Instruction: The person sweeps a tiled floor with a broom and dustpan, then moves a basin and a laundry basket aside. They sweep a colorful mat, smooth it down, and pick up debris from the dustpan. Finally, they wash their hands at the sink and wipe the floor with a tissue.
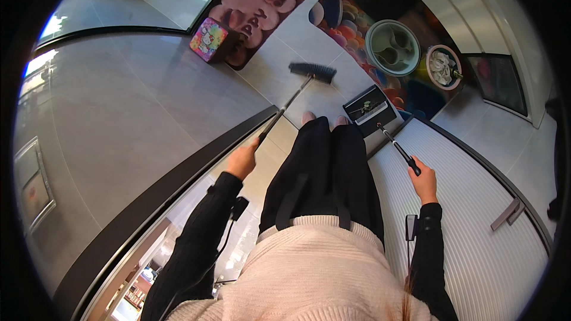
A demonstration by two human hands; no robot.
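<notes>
My left hand (241, 160) is wrapped round the handle of a broom (285, 106), whose dark bristle head rests on the light floor tiles ahead of my feet. In my right hand (423, 179) is the black grip of a long-handled dustpan (372, 126). The pan lies on the floor just right of my feet, with a pale comb-like strip along it. Some greenish debris (367, 107) sits in the pan. A gap of floor separates the broom head from the pan.
A pink-brown patterned mat (262, 9) with a colourful box-like stool (209, 40) lies ahead left. On a colourful mat (345, 18) ahead right stand a round basin (392, 47) and a bin (443, 66) with white contents. A ribbed door (458, 202) with a handle (507, 214) is at my right.
</notes>
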